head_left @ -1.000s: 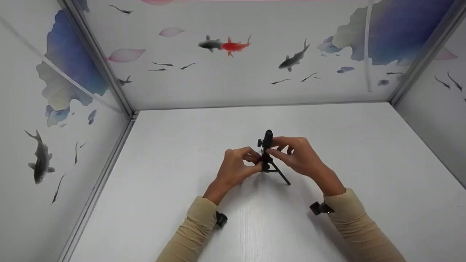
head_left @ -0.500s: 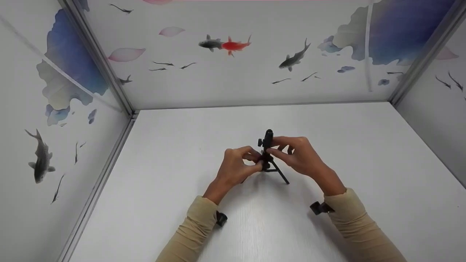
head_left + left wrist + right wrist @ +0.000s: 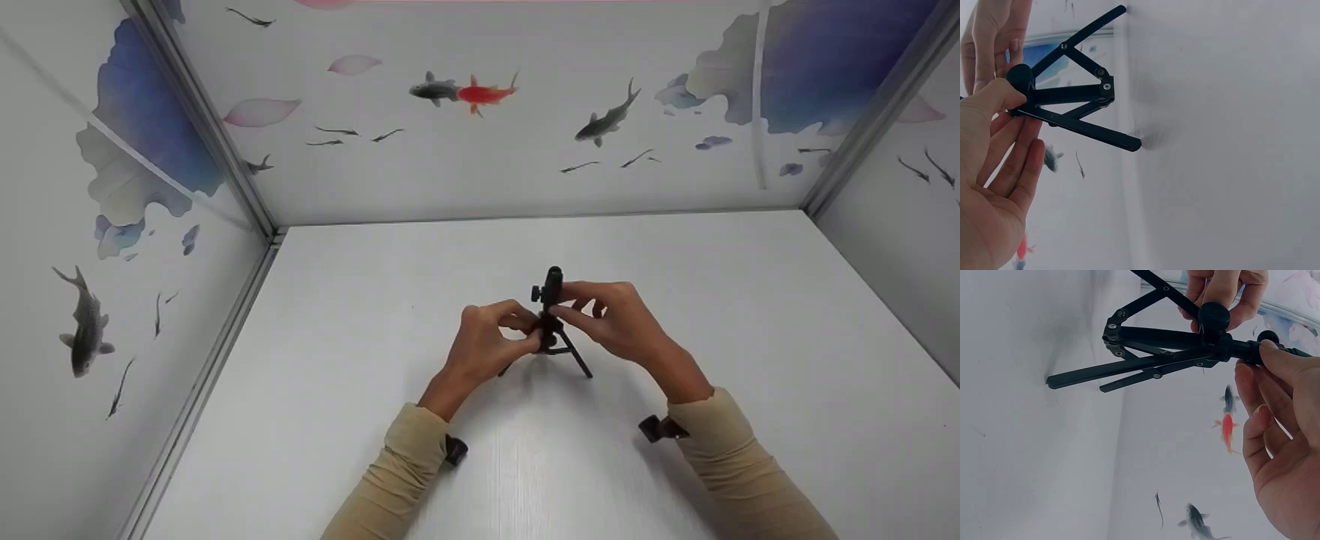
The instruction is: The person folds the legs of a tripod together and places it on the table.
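A small black tripod (image 3: 553, 283) stands upright between both hands, its legs (image 3: 1100, 371) partly spread and joined by hinged braces to a central post (image 3: 1069, 94). My left hand (image 3: 487, 341) pinches it low on the body, where the legs meet, thumb by a round black knob (image 3: 1019, 76). Higher up, my right hand (image 3: 619, 322) grips the upper column between thumb and fingertips, just below another small knob (image 3: 536, 293). In the right wrist view, the right thumb (image 3: 1283, 360) presses on this column. Part of the leg hub is hidden behind the left fingers.
The white table (image 3: 360, 300) lies under the tripod and both forearms. White panels printed with fish and lotus leaves rise behind (image 3: 480, 165) and at the sides, with metal rails at the corners. Small black cameras (image 3: 455, 451) sit at both wrists.
The tripod's legs have drawn slightly inward, their feet a little closer together in the head view. Both hands keep their holds in almost the same place.
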Tool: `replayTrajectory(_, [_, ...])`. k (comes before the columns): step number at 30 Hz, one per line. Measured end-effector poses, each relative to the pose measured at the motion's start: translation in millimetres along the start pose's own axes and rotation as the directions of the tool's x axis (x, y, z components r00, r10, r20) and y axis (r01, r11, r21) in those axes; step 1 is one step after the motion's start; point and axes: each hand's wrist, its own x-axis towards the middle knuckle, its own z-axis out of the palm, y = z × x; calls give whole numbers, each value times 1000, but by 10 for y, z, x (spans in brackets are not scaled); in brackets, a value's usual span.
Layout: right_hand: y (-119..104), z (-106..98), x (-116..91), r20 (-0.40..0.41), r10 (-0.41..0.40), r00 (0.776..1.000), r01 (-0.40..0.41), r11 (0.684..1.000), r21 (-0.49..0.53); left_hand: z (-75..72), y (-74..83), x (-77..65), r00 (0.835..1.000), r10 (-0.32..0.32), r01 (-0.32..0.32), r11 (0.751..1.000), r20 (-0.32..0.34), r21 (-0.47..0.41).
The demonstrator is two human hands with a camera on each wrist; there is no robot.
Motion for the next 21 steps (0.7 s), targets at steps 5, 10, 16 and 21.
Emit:
replayTrajectory(5, [-5,-5,5,1,-1,1000,1,1000,-1,-6,4,3,1000,-11,11,1000,-5,-6])
replayTrajectory(10, [-5,-10,5,3,0,1000,0,1000,-9,-5,14,6,1000,-11,11,1000,-11,-2])
replayTrajectory(16, [-9,-8,7,5,-1,1000,1,1000,-12,-8,15,5,1000,0,0,1000,-17,11])
replayTrajectory(21, [-4,-4,12,-1,-6,1000,6,1000,-5,-12,11,4,1000,15,-14,1000,-20,16])
